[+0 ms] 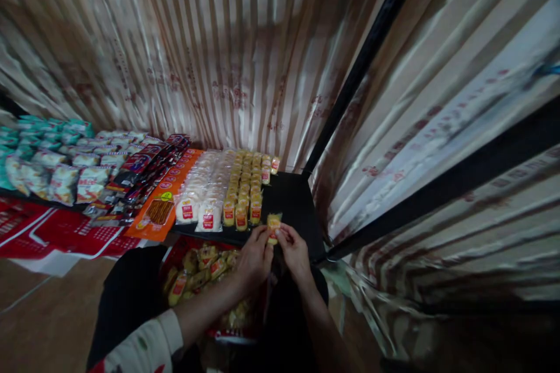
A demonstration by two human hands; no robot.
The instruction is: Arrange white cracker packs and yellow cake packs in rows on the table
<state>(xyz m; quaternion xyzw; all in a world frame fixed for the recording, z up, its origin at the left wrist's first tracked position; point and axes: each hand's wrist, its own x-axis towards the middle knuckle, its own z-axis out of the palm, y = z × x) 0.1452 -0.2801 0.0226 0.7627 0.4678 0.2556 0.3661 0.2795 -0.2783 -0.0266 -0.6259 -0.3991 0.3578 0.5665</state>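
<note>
Between the fingers of both hands is a small yellow snack packet (273,222) with a red label, held upright over the front right of the black shelf (286,201). My left hand (256,256) pinches its left side, and my right hand (292,247) grips its right side. Just left of it on the shelf stand rows of matching yellow packets (242,189). Below my left forearm, a red container (168,253) between my legs holds many loose packets (205,268) of the same kind.
Farther left on the shelf lie white packets (207,215), an orange bag (157,210), dark packets (142,163), white bags (91,183) and teal bags (52,131). Black frame bars (363,64) rise at the right. Pleated printed sheeting (227,58) hangs behind the shelf.
</note>
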